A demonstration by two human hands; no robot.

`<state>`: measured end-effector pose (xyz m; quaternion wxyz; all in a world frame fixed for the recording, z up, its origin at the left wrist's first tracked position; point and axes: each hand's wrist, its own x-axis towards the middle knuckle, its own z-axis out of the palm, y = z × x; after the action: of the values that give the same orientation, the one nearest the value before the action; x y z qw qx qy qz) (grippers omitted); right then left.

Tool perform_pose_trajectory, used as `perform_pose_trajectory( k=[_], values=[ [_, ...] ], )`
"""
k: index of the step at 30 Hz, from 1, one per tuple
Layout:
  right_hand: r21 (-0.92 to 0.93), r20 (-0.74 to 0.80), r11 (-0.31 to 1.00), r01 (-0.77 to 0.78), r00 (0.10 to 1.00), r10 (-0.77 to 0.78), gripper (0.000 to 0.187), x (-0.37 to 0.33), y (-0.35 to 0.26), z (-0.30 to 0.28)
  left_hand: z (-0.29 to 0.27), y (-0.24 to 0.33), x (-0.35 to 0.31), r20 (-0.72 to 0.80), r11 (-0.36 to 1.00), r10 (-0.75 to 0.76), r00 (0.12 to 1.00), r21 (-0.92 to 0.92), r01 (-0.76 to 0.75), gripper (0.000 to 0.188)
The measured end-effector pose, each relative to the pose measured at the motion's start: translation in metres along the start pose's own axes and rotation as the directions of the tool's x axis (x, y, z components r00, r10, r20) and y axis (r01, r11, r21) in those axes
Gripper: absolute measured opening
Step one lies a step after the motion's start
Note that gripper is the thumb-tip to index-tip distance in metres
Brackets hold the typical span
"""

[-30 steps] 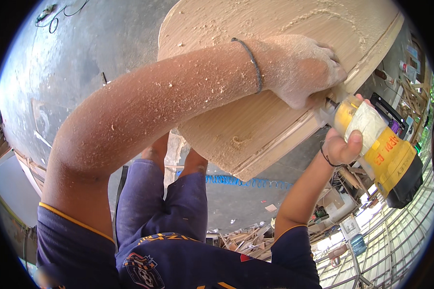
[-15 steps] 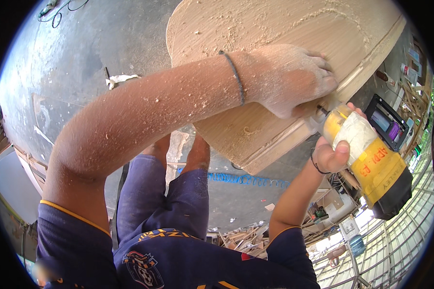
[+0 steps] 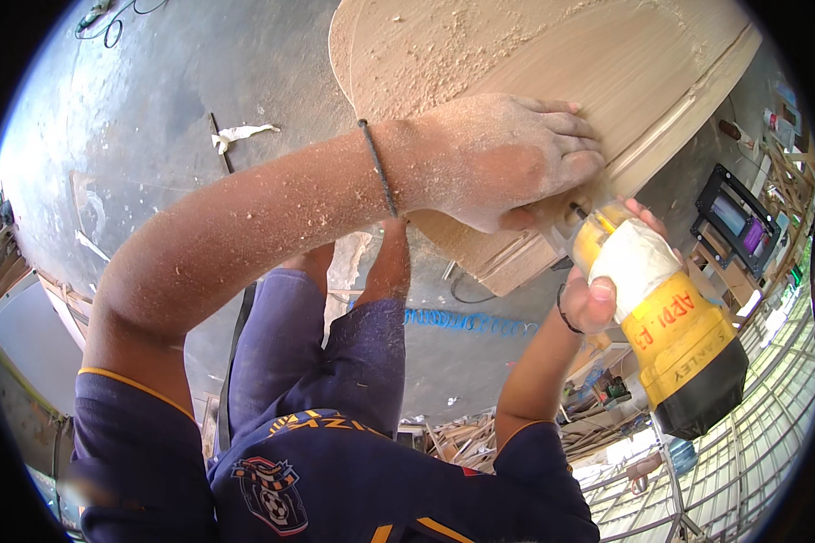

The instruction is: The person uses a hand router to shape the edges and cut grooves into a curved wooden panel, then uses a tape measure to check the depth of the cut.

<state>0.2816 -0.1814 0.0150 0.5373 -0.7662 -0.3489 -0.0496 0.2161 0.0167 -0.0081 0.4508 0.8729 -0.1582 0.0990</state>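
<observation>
- Wooden board (image 3: 634,68), pale brown with fine stripes of grain, is in front of the person (image 3: 362,484), over the grey floor (image 3: 167,109)
- Its left end is round like a big plate, and its long right side runs straight, with little steps cut along it
- Crumbly sawdust (image 3: 435,63) lies on top, and the left hand (image 3: 516,163) is all dusty too
- That hand is palm down by the straight edge, fingers a bit bent and a little apart; I can't tell if it grips anything underneath
- The right hand (image 3: 591,305) is curled round a yellow and black power tool (image 3: 675,335), thumb on a rough, pale wrap (image 3: 636,262)
- The tool is fat and round, and its see-through front end (image 3: 596,231) is at the board's edge, near the left thumb
- Its black back end (image 3: 704,391) sticks out past the edge into open air
- A springy blue hose (image 3: 462,322) lies on the floor, well apart from both hands
</observation>
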Motion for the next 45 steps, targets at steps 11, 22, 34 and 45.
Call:
perform_pose_trajectory(
  k=[11,22,34,45],
  values=[
    [0.037,0.115,0.999,0.018,0.993,-0.022,0.085,-0.044,-0.051,-0.004,-0.012,0.04,-0.052,0.074,1.0,-0.025,0.997,0.021,0.024,0.073],
    [0.16,0.166,0.985,-0.07,0.985,0.043,0.088,-0.045,-0.075,-0.028,-0.019,0.065,-0.036,0.284,0.994,-0.095,0.954,0.085,0.074,0.084],
    [-0.099,0.137,0.995,0.029,0.991,-0.015,0.078,0.005,-0.02,-0.02,-0.029,0.032,0.023,0.282,0.984,-0.072,0.957,0.175,0.022,0.08],
    [0.001,0.055,0.991,0.137,0.989,-0.137,0.056,0.08,0.045,-0.011,-0.033,-0.02,0.097,0.145,0.968,0.046,0.988,0.239,-0.08,0.08]
  ],
)
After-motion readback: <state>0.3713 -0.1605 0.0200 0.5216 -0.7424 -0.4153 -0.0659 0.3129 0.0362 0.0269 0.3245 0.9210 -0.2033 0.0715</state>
